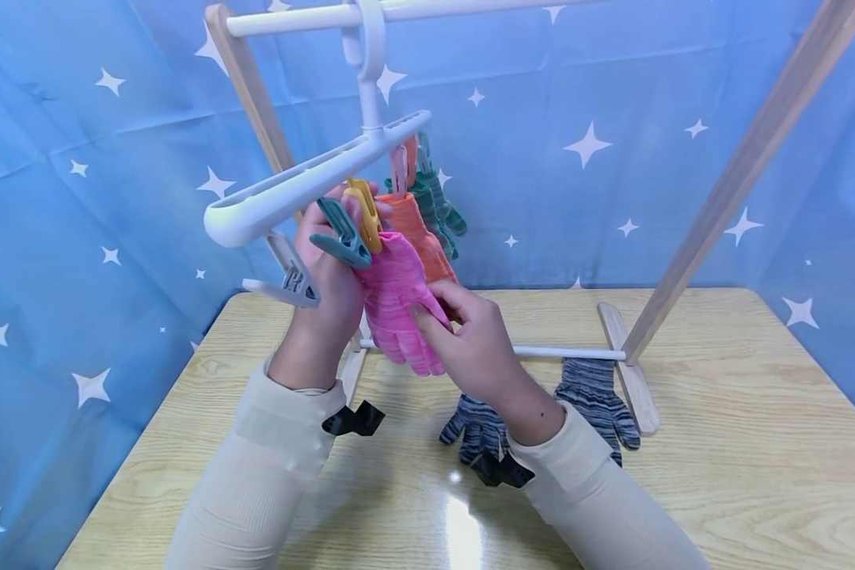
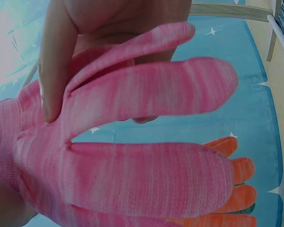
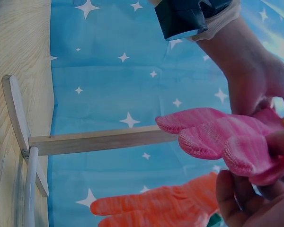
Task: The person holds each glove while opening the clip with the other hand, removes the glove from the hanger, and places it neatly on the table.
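A pink knit glove (image 1: 395, 305) hangs fingers-down below the near part of a white hanger (image 1: 313, 186). My left hand (image 1: 331, 289) is raised behind a teal clothespin (image 1: 345, 241), its fingers curled about a yellow clothespin (image 1: 366, 218) at the glove's cuff. With thumb and fingers, my right hand (image 1: 480, 344) pinches the side of the pink glove. The glove's fingers spread wide in the left wrist view, and the right hand (image 2: 128, 23) shows behind them. Farther along the hanger, a pale pink clothespin (image 1: 399, 170) holds an orange glove (image 1: 423, 241).
A green glove (image 1: 442, 210) hangs behind the orange one. An unused grey-white clothespin (image 1: 292, 277) dangles at the hanger's near end. The hanger hooks over a white rod (image 1: 463, 8) on a wooden frame (image 1: 741, 182). Dark striped gloves (image 1: 591, 396) lie on the wooden table (image 1: 748, 475).
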A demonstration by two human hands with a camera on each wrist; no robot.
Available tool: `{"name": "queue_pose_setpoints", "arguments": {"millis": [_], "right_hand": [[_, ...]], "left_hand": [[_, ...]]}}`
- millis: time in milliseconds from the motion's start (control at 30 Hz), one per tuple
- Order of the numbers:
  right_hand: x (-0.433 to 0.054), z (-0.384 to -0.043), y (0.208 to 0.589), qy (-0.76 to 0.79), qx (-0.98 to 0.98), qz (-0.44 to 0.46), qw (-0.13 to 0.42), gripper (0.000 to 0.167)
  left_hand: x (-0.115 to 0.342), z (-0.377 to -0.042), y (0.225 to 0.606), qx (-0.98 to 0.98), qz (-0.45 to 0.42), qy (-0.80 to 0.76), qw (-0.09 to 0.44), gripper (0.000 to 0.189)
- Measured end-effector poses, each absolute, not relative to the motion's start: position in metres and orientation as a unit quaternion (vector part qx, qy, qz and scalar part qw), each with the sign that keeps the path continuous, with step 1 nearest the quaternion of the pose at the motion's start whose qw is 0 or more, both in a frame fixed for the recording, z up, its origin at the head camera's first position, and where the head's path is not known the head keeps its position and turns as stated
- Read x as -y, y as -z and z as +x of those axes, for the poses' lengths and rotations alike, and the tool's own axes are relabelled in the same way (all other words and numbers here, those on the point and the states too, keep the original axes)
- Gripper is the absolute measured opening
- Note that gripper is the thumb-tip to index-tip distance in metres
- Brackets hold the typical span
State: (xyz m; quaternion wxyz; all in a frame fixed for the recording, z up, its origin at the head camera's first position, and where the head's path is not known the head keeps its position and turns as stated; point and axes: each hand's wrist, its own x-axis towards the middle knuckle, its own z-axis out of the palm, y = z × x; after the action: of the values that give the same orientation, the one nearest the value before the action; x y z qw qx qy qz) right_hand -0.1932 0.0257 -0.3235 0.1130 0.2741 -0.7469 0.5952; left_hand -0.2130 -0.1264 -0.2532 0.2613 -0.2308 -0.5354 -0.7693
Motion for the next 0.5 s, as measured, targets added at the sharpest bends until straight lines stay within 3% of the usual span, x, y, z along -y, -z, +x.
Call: {"name": "queue_pose_setpoints", "arguments": {"millis": [500], "right_hand": [[-0.026, -0.1929, 0.3267, -0.591, 0.747, 0.281, 0.116, 0.006]], "left_hand": [[0.1257, -0.2139, 0.2562, 0.509, -0.237, 0.781, 0.275, 0.019]]}}
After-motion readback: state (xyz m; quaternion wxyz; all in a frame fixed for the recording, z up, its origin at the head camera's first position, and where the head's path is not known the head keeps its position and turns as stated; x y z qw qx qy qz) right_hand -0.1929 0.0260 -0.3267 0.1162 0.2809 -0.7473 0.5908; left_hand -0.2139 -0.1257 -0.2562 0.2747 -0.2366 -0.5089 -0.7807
